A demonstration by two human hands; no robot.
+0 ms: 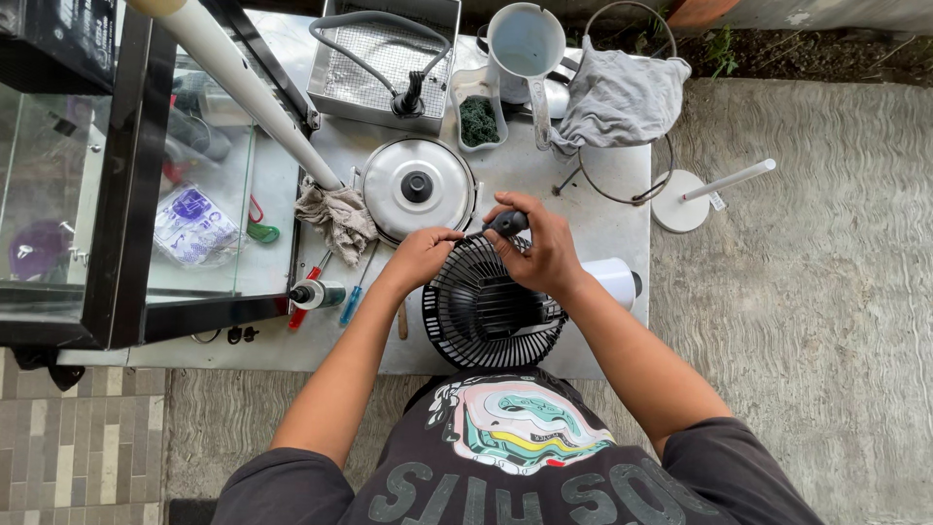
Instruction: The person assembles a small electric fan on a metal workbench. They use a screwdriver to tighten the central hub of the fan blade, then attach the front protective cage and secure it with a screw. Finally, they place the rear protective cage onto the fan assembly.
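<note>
Fan grille [483,316], black and round, is steadied on the metal table [622,209] edge by left hand [420,255], fingers curled on its rim. Screwdriver handle [508,223] is gripped by right hand [540,251] above it. Pot lid [416,187] lies just beside.

The fan grille [483,316] was black with a radial rib pattern, on a pale grey surface [622,209]. The pot lid [418,187] was silver with a black knob, the cloth [619,97] grey, and the screwdrivers [309,284] red and blue.
</note>
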